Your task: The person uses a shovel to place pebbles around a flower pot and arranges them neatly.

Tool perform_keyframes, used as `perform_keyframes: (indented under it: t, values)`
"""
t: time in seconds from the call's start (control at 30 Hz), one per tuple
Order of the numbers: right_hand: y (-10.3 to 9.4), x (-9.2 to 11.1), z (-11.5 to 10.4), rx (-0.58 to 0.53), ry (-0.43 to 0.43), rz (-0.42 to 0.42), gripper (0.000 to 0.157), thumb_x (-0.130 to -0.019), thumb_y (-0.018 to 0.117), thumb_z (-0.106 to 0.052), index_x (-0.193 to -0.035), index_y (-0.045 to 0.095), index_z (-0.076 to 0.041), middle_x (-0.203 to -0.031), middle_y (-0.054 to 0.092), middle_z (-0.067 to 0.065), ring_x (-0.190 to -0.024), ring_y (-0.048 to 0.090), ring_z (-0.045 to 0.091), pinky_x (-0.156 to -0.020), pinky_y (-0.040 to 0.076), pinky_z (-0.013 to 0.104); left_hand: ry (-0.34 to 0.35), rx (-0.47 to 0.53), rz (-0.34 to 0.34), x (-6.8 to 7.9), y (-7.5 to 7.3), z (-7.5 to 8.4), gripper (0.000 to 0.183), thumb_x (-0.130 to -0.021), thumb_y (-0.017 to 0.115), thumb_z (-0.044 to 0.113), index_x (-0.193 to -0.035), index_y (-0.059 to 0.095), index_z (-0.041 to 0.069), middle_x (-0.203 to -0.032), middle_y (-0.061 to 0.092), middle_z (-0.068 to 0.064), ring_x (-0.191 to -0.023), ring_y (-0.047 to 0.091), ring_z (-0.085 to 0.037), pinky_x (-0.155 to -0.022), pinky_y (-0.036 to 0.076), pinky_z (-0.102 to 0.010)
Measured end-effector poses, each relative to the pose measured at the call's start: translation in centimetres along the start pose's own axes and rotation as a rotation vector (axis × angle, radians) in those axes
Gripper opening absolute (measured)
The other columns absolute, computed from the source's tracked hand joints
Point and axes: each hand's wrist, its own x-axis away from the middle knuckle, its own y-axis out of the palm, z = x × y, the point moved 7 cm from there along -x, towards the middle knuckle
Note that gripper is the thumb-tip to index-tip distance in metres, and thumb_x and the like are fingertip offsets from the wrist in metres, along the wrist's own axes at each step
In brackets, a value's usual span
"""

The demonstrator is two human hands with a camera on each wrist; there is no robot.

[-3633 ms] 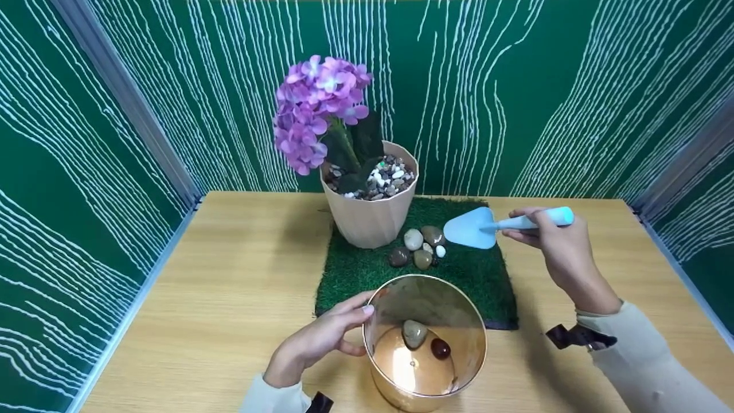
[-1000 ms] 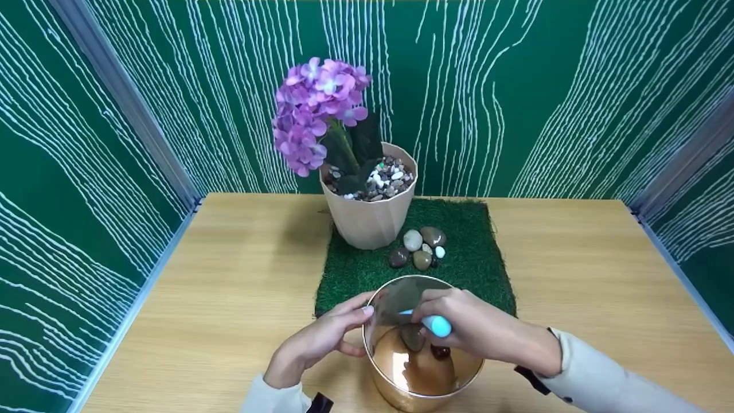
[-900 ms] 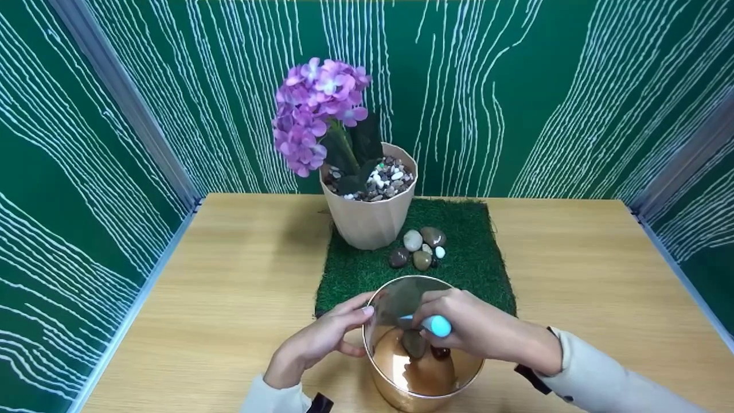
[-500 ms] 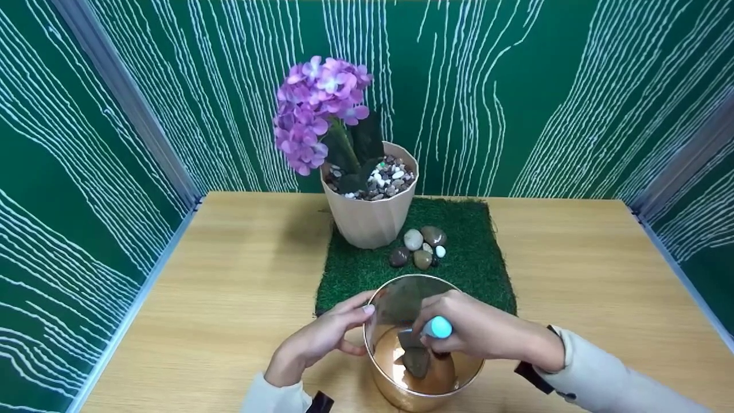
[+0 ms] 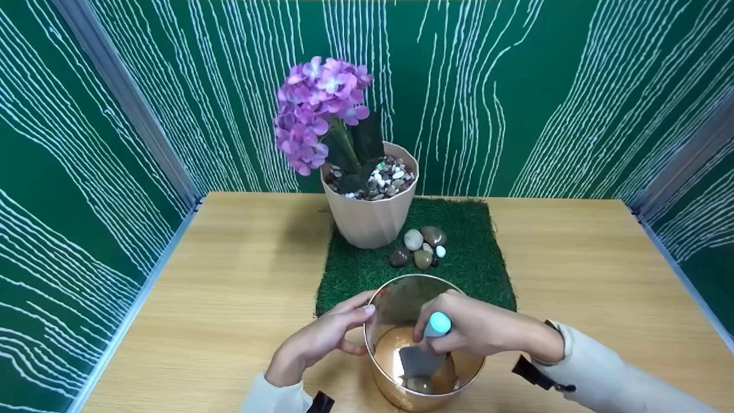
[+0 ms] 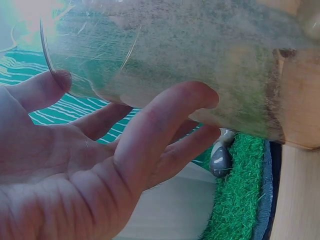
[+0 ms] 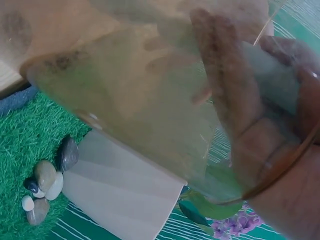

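My left hand (image 5: 327, 332) holds the see-through amber tub (image 5: 395, 398) from its left side, thumb at the rim and curved fingers against the outer wall. In the left wrist view those fingers (image 6: 165, 110) lie along the clear side. My right hand (image 5: 467, 324) reaches inside the tub and grips the handle of a small light-blue trowel (image 5: 438, 324). Its blade (image 5: 421, 361) points down at the tub's bottom. A greyish stone (image 5: 420, 385) shows at the blade's lower edge. In the right wrist view, my right hand (image 7: 240, 95) appears through the wall.
A beige pot (image 5: 370, 221) with a purple flower (image 5: 321, 109) and pebbles stands behind on a green turf mat (image 5: 470, 229). Several smooth stones (image 5: 423, 259) lie on the mat near the pot. Green patterned walls (image 5: 459, 86) enclose the wooden table (image 5: 241, 258).
My right hand has brought the trowel from beside the mat into the tub. The blade has moved toward the near side, and the greyish stone has shifted that way. My left hand stays put.
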Motion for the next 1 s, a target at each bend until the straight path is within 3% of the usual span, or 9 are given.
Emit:
perform_keyframes:
  t: [0.33,0.6,1.0]
  values:
    - [0.1,-0.4,0.6,-0.136,0.057,-0.063,0.015,-0.091,0.071,-0.004,-0.103,0.078,0.004,-0.087,0.079,0.011,-0.07,0.065,0.0,-0.07,0.059,0.017,0.0,0.0,-0.006,0.0,0.0,0.0,0.058,-0.114,0.039,0.036,-0.167,0.031,0.015,-0.17,0.035,-0.016,-0.16,0.031,-0.039,-0.098,0.06,-0.051]
    - [0.0,-0.7,1.2,-0.282,0.101,-0.092,0.016,-0.095,0.065,0.001,-0.103,0.076,0.009,-0.099,0.077,0.029,-0.084,0.079,0.02,-0.072,0.065,0.029,0.007,0.008,-0.005,0.0,0.0,-0.1,0.058,-0.114,0.04,0.036,-0.167,0.032,0.015,-0.17,0.036,-0.015,-0.159,0.033,-0.037,-0.095,0.062,-0.047]
    - [1.1,-1.1,0.5,-0.155,-0.003,-0.147,0.012,-0.092,0.07,-0.003,-0.097,0.078,0.006,-0.084,0.079,0.017,-0.069,0.063,-0.005,-0.065,0.059,0.019,0.01,0.019,-0.011,-0.1,0.2,0.0,0.057,-0.114,0.04,0.036,-0.167,0.032,0.017,-0.171,0.035,-0.014,-0.159,0.032,-0.038,-0.097,0.06,-0.052]
